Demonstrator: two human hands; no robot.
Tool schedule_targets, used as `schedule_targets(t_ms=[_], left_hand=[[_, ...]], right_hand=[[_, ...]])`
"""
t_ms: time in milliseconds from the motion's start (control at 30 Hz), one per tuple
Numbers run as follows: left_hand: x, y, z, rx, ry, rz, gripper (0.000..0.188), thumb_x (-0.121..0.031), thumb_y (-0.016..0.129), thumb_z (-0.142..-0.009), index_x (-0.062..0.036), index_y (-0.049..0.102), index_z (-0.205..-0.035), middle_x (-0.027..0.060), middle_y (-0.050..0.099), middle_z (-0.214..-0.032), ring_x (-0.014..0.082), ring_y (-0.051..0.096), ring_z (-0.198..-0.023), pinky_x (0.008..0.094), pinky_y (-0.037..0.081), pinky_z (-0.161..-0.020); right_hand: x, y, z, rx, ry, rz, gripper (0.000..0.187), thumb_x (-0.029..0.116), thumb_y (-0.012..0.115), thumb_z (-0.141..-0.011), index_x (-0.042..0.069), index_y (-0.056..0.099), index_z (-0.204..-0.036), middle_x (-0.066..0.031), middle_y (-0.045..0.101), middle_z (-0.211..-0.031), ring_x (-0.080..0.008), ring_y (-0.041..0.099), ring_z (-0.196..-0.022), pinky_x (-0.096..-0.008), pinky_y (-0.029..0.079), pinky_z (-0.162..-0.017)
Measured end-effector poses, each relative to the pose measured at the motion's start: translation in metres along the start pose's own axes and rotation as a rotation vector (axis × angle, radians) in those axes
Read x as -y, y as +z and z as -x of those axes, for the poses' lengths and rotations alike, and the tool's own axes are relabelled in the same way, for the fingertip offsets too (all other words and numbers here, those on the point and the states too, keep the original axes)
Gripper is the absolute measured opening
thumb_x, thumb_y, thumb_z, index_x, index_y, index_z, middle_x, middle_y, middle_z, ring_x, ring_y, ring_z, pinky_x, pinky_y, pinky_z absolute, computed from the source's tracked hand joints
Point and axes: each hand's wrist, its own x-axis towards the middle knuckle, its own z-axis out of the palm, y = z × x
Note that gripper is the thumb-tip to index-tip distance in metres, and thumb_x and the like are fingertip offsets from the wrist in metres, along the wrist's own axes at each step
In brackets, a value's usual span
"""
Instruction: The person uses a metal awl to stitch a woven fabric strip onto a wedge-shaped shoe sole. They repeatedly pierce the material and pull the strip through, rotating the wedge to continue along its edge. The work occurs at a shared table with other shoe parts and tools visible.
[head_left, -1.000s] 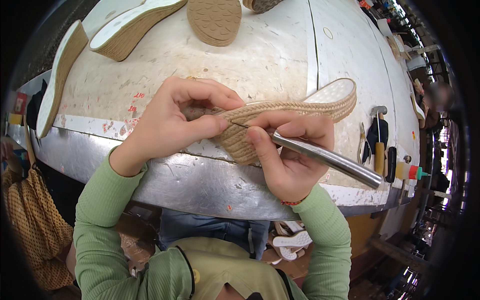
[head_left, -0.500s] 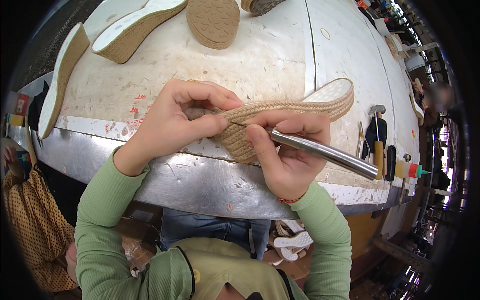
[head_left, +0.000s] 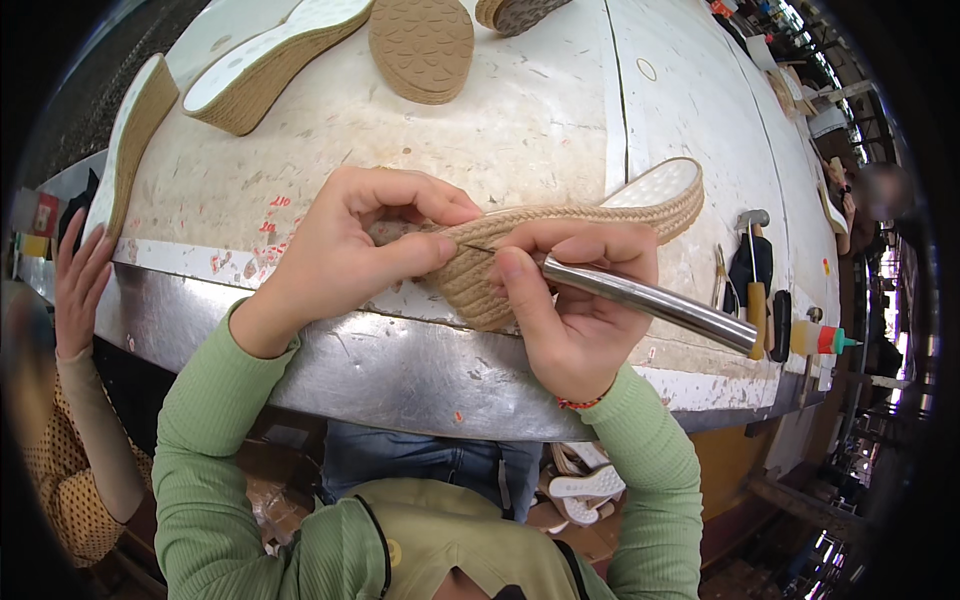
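Note:
A wedge shoe sole (head_left: pixel 470 290) wrapped in braided tan rope lies at the table's front edge, its white inner face showing at the far right end. My left hand (head_left: pixel 345 245) pinches the sole's upper edge between thumb and fingers. Closed round a tool with a shiny metal handle (head_left: pixel 650 302), my right hand (head_left: pixel 572 340) rests against the sole's side. The tool's thin dark tip meets the braid beside my left thumb; how far it goes in cannot be seen. It looks like an awl.
More wedge soles (head_left: pixel 275 65) lie at the far left. A co-worker's hand (head_left: pixel 78 290) touches the leftmost sole (head_left: pixel 130 145). At right are a hammer (head_left: pixel 757 290), pliers (head_left: pixel 719 275) and a green-tipped bottle (head_left: pixel 832 340). The table's metal edge (head_left: pixel 380 375) runs before me.
A co-worker's hand has come up at the left onto the leftmost sole. My hands, the wedge sole and the awl have barely moved.

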Motion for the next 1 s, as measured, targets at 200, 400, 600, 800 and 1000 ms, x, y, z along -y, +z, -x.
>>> schedule_targets(t_ms=[200, 400, 600, 800, 1000], left_hand=[[0.006, 0.004, 0.003, -0.058, 0.051, 0.014, 0.018, 0.001, 0.064, -0.081, 0.0049, 0.068, -0.098, 0.0097, 0.067, -0.104, 0.0104, 0.061, -0.091, 0.0242, 0.050, -0.080], [-0.006, -0.002, -0.002, -0.009, -0.112, 0.050, 0.017, 0.001, 0.063, -0.081, 0.0049, 0.068, -0.097, 0.0097, 0.068, -0.104, 0.0102, 0.062, -0.090, 0.0239, 0.050, -0.079], [0.003, 0.004, 0.001, -0.050, 0.047, 0.006, 0.017, 0.001, 0.061, -0.082, 0.0051, 0.068, -0.096, 0.0099, 0.068, -0.104, 0.0097, 0.061, -0.090, 0.0240, 0.051, -0.078], [0.009, 0.007, 0.004, -0.084, 0.122, -0.018, 0.016, 0.000, 0.061, -0.081, 0.0058, 0.066, -0.095, 0.0109, 0.067, -0.104, 0.0113, 0.062, -0.091, 0.0254, 0.051, -0.079], [0.000, 0.009, 0.001, -0.084, 0.122, -0.112, 0.019, -0.001, 0.058, -0.081, 0.0050, 0.068, -0.097, 0.0082, 0.068, -0.095, 0.0096, 0.061, -0.086, 0.0247, 0.051, -0.075]], right_hand=[[0.004, -0.001, -0.001, 0.034, 0.030, 0.069, 0.032, -0.010, 0.066, -0.083, 0.002, 0.041, -0.099, -0.0138, 0.065, -0.090, -0.0092, 0.061, -0.076, -0.0203, 0.048, -0.063], [0.002, -0.002, 0.000, 0.002, 0.032, -0.036, 0.032, -0.010, 0.066, -0.083, 0.003, 0.041, -0.099, -0.0136, 0.064, -0.090, -0.0087, 0.060, -0.077, -0.0202, 0.048, -0.063], [0.002, 0.000, -0.002, 0.034, 0.021, 0.041, 0.033, -0.010, 0.066, -0.082, 0.002, 0.041, -0.099, -0.0135, 0.064, -0.090, -0.0081, 0.059, -0.076, -0.0200, 0.047, -0.062], [0.006, 0.003, -0.003, -0.025, 0.089, -0.031, 0.035, -0.010, 0.066, -0.082, 0.003, 0.039, -0.101, -0.0144, 0.064, -0.091, -0.0075, 0.058, -0.073, -0.0195, 0.046, -0.061], [0.014, -0.014, -0.008, 0.003, -0.086, 0.049, 0.035, -0.013, 0.061, -0.083, 0.005, 0.036, -0.100, -0.0157, 0.063, -0.091, -0.0080, 0.056, -0.069, -0.0203, 0.046, -0.061]])
